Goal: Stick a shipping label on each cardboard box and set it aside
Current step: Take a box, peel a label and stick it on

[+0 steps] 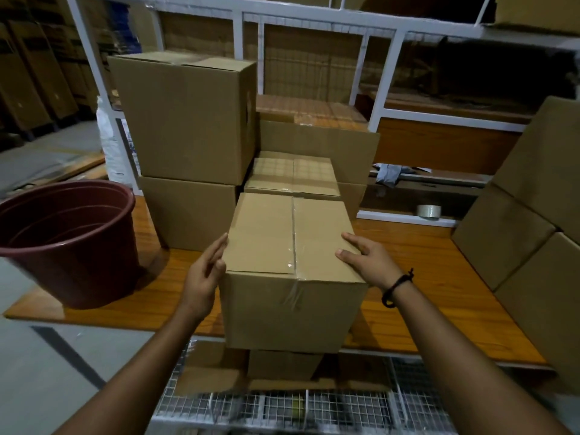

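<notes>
Two hands are flanking one cardboard box [282,309], which is sitting at the near edge of the wooden table [423,277], centre of view. Clear tape is running along its top seam and down the front face.

Left hand [205,271]: fingers straight and together, palm pressing flat against the box's left side near the top edge. It is wrapping round nothing.

Right hand [367,257]: lying on the top right corner of the box, fingers extended and a little spread, with fingertips on the top panel. A black cord wristband [397,285] is showing on that wrist.

Behind the box, a smaller taped box [293,175] is sitting just beyond it, touching or nearly so. To the left of that, a large box [185,120] is resting on top of a lower box [188,211].

A maroon bucket [72,246] is standing on the table's left end, tilted in the wide lens. More boxes [533,215] are piling up at the right edge. A roll of clear tape [428,211] is lying on the white rack [386,73] ledge behind the table. Wire mesh [329,403] is showing below the table front.
</notes>
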`<state>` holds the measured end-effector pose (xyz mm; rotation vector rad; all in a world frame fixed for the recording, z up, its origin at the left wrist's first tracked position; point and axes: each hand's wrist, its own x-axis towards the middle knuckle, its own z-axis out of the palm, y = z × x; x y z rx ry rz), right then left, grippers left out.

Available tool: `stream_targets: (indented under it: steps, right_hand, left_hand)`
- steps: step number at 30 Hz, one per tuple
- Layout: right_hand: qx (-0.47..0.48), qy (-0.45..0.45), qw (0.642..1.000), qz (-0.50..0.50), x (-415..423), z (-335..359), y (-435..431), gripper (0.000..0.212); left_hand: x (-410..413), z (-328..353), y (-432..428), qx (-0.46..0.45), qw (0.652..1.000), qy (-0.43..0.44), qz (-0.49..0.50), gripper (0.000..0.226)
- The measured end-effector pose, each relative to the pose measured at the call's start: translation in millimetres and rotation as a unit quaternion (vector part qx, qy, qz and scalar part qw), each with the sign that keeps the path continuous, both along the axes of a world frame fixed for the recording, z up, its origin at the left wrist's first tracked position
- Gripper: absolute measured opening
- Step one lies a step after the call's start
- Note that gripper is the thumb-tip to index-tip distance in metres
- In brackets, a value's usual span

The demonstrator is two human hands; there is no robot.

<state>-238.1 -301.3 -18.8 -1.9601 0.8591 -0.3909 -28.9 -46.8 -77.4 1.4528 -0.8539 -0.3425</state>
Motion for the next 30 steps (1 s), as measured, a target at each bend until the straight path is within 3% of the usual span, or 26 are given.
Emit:
stream_targets:
  steps: [2,4,6,9,11,15,17,21,26,30]
  right_hand:
    - [-0.057,0.029,0.998,-0.008,-0.3,3.8,5.9,0.05]
    - [-0.173,0.077,0.982,-0.004,-3.9,9.8,18.1,0.046]
    - [-0.243,0.106,0.962,0.071,-9.2,16.5,36.5,0.058]
    - [-0.377,0.227,0.882,0.17,-13.3,13.2,56.1,0.084]
    - [-0.429,0.249,0.854,0.159,-14.4,5.6,57.6,0.085]
    - [-0.409,0.179,0.886,0.126,-32.8,1.2,51.7,0.078]
    - [-0.383,0.186,0.898,0.109,-44.8,7.4,45.1,0.083]
    - [-0.406,0.235,0.878,0.095,-42.8,30.1,49.0,0.106]
    - [-0.396,0.196,0.89,0.112,-34.7,32.5,58.1,0.113]
    - [-0.383,0.168,0.902,0.104,-44.0,31.7,47.7,0.109]
  left_hand:
    - [-9.0,-10.4,6.8,0.008,1.0,-0.014,-0.013,0.098]
    - [-16.6,-14.8,9.3,0.033,0.998,-0.047,-0.002,0.094]
    - [-19.5,-13.2,9.9,0.043,0.995,-0.083,0.027,0.08]
    - [-19.6,-4.4,7.7,0.053,0.99,-0.126,0.041,0.068]
    - [-23.8,-1.6,5.1,0.059,0.984,-0.164,0.046,0.067]
    - [-41.4,9.0,-3.1,0.057,0.967,-0.234,0.078,0.075]
    - [-52.2,19.9,-9.0,0.06,0.951,-0.291,0.081,0.084]
    - [-79.7,43.1,-27.9,0.059,0.921,-0.373,0.098,0.088]
    - [-88.7,33.6,-36.4,0.041,0.943,-0.331,0.01,0.088]
    - [-70.9,-0.8,-31.2,0.16,0.953,-0.256,-0.023,0.109]
